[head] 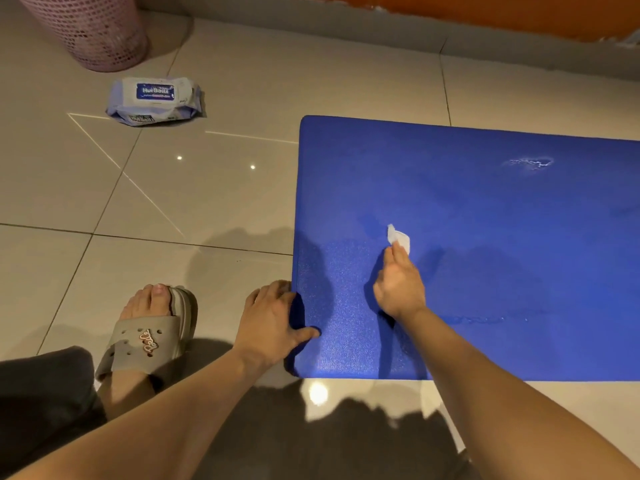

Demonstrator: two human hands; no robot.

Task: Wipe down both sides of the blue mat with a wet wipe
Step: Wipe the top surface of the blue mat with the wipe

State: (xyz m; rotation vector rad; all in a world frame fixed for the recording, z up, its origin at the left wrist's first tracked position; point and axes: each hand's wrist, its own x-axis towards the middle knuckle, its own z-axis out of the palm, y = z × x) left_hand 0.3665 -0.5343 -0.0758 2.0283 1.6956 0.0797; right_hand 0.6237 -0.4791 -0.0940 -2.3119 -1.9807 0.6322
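Observation:
The blue mat (485,209) lies flat on the tiled floor and runs out of view to the right. My right hand (400,282) is over the mat's near left part and pinches a small white wet wipe (399,238) that sticks out past the fingertips onto the mat. My left hand (273,318) grips the mat's left edge, thumb on top of the blue surface and fingers at or under the rim. A scuffed pale mark (530,163) shows on the mat's far right, and a faint wet streak (485,319) on its near right.
A pack of wet wipes (156,100) lies on the floor at the far left, in front of a pink mesh basket (93,29). My foot in a grey slipper (152,334) is beside the left hand. A grey skirting and orange wall (450,12) run behind the mat.

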